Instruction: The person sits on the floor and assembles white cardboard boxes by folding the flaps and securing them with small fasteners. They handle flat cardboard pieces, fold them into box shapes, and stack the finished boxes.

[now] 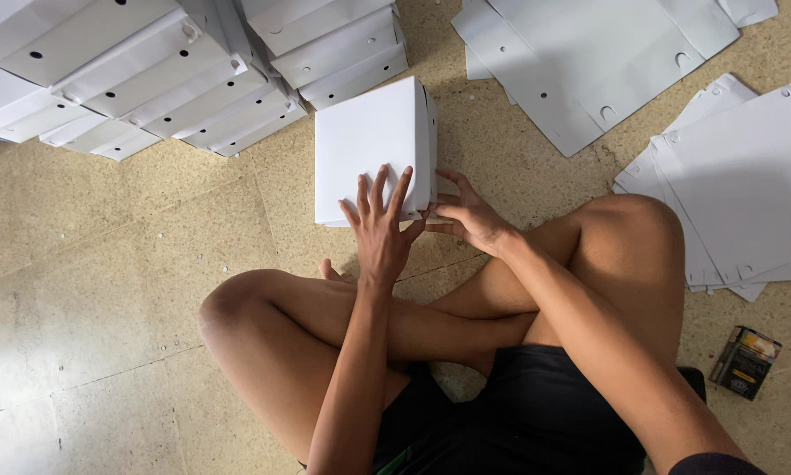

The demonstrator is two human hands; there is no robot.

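Note:
A white cardboard box [369, 141] stands folded up on the floor in front of my crossed legs. My left hand [379, 227] lies flat on its top near the front edge, fingers spread. My right hand [467, 214] touches the box's front right corner with its fingertips, pinching at the side wall. Neither hand lifts the box; it rests on the floor.
Stacks of finished white boxes [149, 79] fill the far left and middle. Flat white cardboard blanks [589, 53] lie at the far right, and another pile of blanks [738, 193] sits beside my right knee. A small dark packet [745, 361] lies on the beige tiled floor [105, 264].

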